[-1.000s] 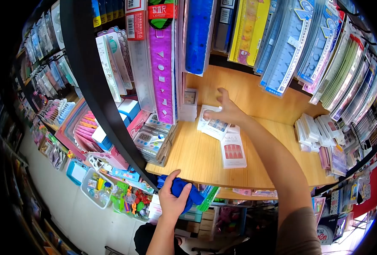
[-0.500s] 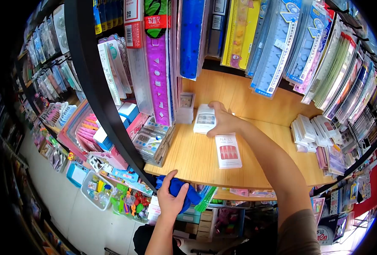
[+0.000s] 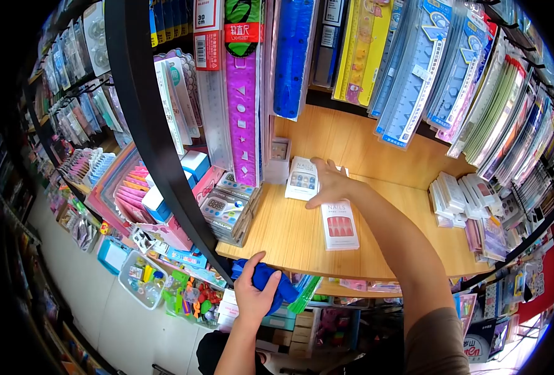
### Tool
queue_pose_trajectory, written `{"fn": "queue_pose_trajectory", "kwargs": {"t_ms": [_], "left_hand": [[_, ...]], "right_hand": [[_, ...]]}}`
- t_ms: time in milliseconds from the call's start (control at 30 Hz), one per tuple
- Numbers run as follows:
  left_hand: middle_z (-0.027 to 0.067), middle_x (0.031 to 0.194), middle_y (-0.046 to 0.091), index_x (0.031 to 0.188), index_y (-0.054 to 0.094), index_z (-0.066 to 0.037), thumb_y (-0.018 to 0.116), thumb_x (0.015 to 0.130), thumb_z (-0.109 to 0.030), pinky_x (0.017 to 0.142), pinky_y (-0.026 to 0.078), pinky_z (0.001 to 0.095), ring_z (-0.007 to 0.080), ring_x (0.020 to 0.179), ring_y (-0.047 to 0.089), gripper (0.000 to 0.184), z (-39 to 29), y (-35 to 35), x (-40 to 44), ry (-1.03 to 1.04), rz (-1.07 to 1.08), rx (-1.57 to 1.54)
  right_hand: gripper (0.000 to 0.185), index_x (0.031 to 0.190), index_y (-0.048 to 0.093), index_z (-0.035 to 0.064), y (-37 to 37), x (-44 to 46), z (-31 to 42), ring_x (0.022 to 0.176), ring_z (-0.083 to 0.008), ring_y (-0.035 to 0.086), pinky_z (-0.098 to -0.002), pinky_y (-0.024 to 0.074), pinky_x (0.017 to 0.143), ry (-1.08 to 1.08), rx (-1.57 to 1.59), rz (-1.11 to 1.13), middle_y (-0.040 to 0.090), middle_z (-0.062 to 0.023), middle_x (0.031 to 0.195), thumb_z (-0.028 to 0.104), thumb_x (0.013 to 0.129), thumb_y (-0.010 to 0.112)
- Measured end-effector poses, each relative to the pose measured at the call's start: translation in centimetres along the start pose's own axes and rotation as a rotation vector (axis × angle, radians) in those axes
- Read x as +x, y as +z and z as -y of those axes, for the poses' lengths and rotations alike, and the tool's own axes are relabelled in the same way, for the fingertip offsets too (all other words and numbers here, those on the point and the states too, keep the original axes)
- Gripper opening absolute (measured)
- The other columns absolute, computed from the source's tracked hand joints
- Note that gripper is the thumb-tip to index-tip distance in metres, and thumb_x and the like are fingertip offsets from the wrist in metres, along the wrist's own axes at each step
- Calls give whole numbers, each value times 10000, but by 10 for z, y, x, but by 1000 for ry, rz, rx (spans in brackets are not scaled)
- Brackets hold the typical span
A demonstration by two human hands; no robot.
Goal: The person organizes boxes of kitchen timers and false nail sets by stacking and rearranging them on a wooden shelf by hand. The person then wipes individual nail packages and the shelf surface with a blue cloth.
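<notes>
My left hand (image 3: pixel 256 298) is closed around a bunched blue cloth (image 3: pixel 265 281) just off the front edge of the wooden shelf (image 3: pixel 277 234). Over the shelf, my right hand (image 3: pixel 333 183) has its fingers and thumb spread apart. It is at the right side of a white box of press-on nails (image 3: pixel 303 180) with blue and pale nails in its window; whether the fingertips touch it I cannot tell. Just in front of that hand lies a second press-on nail box (image 3: pixel 339 228) with pink nails. The hand covers what lies beneath the palm.
Packaged rulers (image 3: pixel 242 119) hang low above the shelf. Bundled calculator packs (image 3: pixel 230 209) stand at its left, by a black post (image 3: pixel 158 125). White boxes (image 3: pixel 449 197) are stacked at the right. A clear bin (image 3: pixel 142 284) of small items stands lower left.
My right hand's fingers have spread from around the box with blue nails, whose front now shows more. The view has shifted slightly. My left hand still holds the cloth.
</notes>
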State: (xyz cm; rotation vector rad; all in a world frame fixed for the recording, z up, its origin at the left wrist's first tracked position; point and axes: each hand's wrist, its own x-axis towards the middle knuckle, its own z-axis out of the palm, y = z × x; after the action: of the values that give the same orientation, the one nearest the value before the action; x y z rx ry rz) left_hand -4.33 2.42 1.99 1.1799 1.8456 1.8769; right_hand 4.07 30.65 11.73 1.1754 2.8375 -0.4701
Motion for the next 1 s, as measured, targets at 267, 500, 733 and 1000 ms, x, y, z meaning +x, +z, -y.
{"fn": "queue_pose_trajectory", "kwargs": {"t_ms": [267,500,733,1000], "left_hand": [[87,1015,617,1150,572,-34,709,756,-69,810,452,274,153,889,561,419,-5,1,-1,-62,20,-17],[133,969,653,1159,567,-36,745,736,-114,775,484,307,209,829,624,466,-1,2,-1,-34,8,21],[105,1014,619,1156,569,-35,718,751,-89,811,454,286,175,882,576,436,-4,1,-2,-57,24,-2],[88,1056,599,1163,562,-27,704,763,-75,844,439,275,154,926,550,426,-4,1,-2,-71,39,-15]], "right_hand": [[1191,1419,142,21,1,-3,1,1352,-400,237,-525,97,1122,4,77,-23,359,-298,1349,421,514,806],[1163,1408,161,6,1,-10,-11,1390,-422,140,-533,70,1122,-29,82,-45,349,-297,1373,408,532,811],[1112,1396,187,3,7,-1,-4,1397,-416,119,-532,78,1123,-27,88,-39,346,-303,1372,381,550,802],[1133,1409,186,-19,15,1,3,1390,-410,140,-587,123,1084,-11,62,-94,285,-289,1422,504,578,751]]}}
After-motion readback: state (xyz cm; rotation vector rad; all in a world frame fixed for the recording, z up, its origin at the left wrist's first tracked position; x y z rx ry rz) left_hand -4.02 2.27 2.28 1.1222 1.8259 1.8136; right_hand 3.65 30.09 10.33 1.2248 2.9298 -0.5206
